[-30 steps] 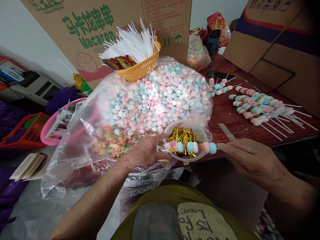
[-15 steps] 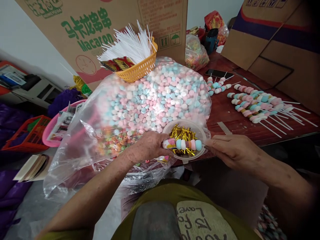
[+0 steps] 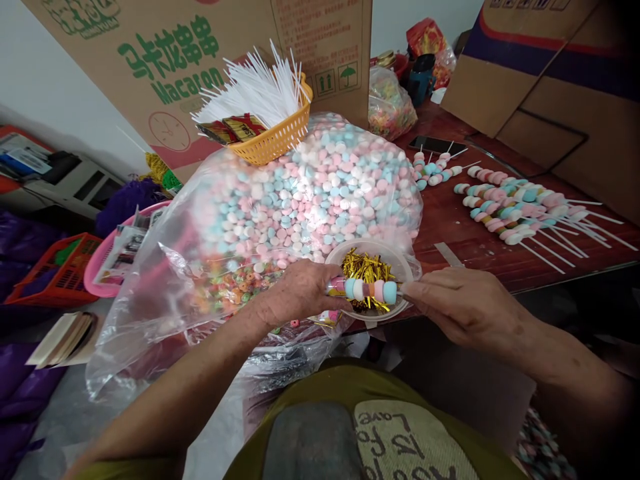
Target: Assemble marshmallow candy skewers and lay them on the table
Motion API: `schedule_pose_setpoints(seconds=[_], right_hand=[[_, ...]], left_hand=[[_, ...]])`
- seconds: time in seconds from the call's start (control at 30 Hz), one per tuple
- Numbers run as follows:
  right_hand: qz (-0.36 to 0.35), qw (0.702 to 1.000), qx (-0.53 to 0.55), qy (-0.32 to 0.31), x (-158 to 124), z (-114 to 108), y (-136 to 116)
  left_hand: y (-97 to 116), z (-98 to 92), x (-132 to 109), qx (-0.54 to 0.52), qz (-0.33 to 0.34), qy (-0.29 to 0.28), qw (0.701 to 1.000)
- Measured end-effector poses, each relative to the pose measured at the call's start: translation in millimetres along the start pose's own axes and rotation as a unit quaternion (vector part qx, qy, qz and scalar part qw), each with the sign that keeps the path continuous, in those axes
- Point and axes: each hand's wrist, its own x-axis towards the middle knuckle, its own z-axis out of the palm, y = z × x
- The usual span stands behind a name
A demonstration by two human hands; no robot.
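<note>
A candy skewer [image 3: 370, 292] of blue, white, brown and pink pieces lies level between my two hands. My left hand [image 3: 303, 290] is closed round a printed plastic wrapper [image 3: 336, 287] at the skewer's left end. At the other end, my right hand [image 3: 453, 303] pinches the stick, mostly hidden by the fingers. Just beneath the skewer stands a clear round bowl [image 3: 404, 261] of gold twist ties [image 3: 367, 267]. Another small printed wrapper [image 3: 328, 319] lies below my left hand.
Behind the bowl, a big plastic bag of pastel candies [image 3: 310, 193] carries a yellow basket [image 3: 273, 141] of white sticks. Several finished candy skewers [image 3: 525, 200] lie on the red table [image 3: 505, 273] at right. Cardboard boxes [image 3: 330, 40] rise behind. A phone [image 3: 437, 145] lies farther back.
My right hand has moved slightly left with the skewer. The candy pieces now sit closer to my left hand, and less of the wrapper shows beyond its fingers.
</note>
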Motion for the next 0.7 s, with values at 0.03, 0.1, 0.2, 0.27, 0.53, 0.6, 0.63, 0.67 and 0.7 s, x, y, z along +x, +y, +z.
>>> schedule_pose_setpoints(seconds=[0.03, 0.1, 0.2, 0.27, 0.53, 0.6, 0.63, 0.67, 0.7], right_hand=[[-0.031, 0.999, -0.016, 0.01, 1, 0, -1], [-0.087, 0.995, -0.044, 0.02, 4, -1, -3], [-0.12, 0.991, -0.063, 0.004, 13, 2, -5], [-0.122, 0.99, -0.062, -0.012, 21, 8, -6], [-0.043, 0.998, 0.042, -0.036, 26, 27, 0], [-0.012, 0.997, 0.063, -0.05, 23, 23, 3], [-0.003, 0.995, 0.075, -0.059, 22, 20, 5], [0.005, 0.994, 0.084, -0.064, 21, 17, 7], [0.013, 0.994, 0.088, -0.064, 20, 14, 9]], left_hand=[[0, -3.3, 0, -0.049, -0.005, -0.035, 0.998], [3, -7.8, 0, -0.122, -0.001, -0.1, 0.987], [12, -7.0, 7, -0.165, 0.01, -0.15, 0.975], [22, -3.7, 14, -0.171, 0.026, -0.156, 0.972], [5, -31.6, 14, -0.189, 0.08, -0.097, 0.974], [-9, -35.8, 5, -0.147, 0.069, -0.124, 0.979], [-14, -34.0, 0, -0.138, 0.06, -0.145, 0.978], [-17, -29.8, -4, -0.143, 0.052, -0.159, 0.975], [-18, -24.1, -6, -0.155, 0.044, -0.164, 0.973]])
